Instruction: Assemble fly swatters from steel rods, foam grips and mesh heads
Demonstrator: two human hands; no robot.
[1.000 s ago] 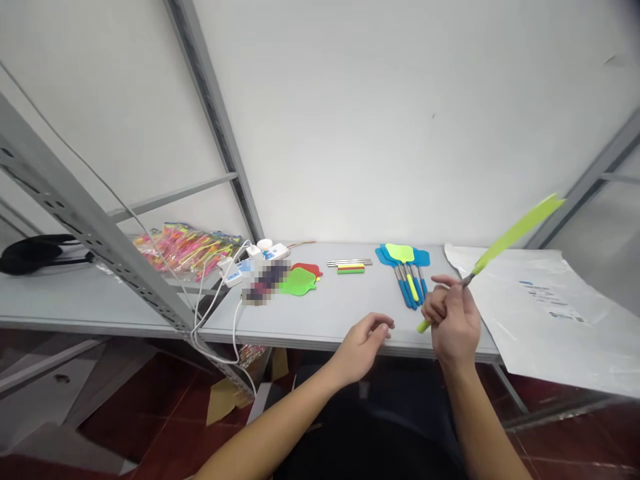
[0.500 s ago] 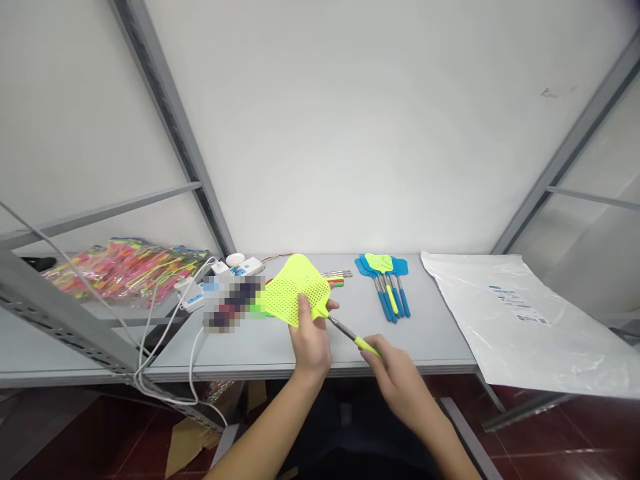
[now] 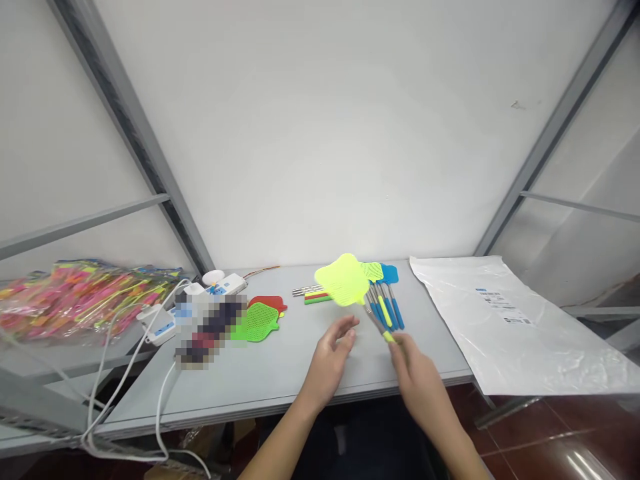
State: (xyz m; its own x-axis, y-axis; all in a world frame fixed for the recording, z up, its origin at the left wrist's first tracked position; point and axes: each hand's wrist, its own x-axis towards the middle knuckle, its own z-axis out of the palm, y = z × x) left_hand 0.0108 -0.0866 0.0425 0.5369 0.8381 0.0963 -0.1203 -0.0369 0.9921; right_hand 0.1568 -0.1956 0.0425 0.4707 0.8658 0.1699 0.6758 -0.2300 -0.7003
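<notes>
I start with the grey shelf top (image 3: 280, 373), which carries everything here, and the big clear plastic bag (image 3: 510, 327) lying on its right end with an edge hanging past the front; a careless elbow could drag that sheet off. At the far left sits a packet of pink and yellow pieces (image 3: 75, 297), and next to it the white power strips (image 3: 220, 288) with cables (image 3: 150, 373) trailing over the front edge, a snag risk if anything sweeps that way. My right hand (image 3: 417, 377) is closed on the handle end of the yellow fly swatter (image 3: 345, 280), whose head hangs in the air just above the row of blue swatters (image 3: 387, 303). As I judge it, the thin extended rod could flex or slip in that end-only grip, and the head may knock the blue row askew. My left hand (image 3: 333, 350) is loosely open and holds nothing, just beside the rod. The green swatter head (image 3: 259, 321), the red one (image 3: 270, 303) and the small handle sticks (image 3: 313, 295) lie apart to the left.
</notes>
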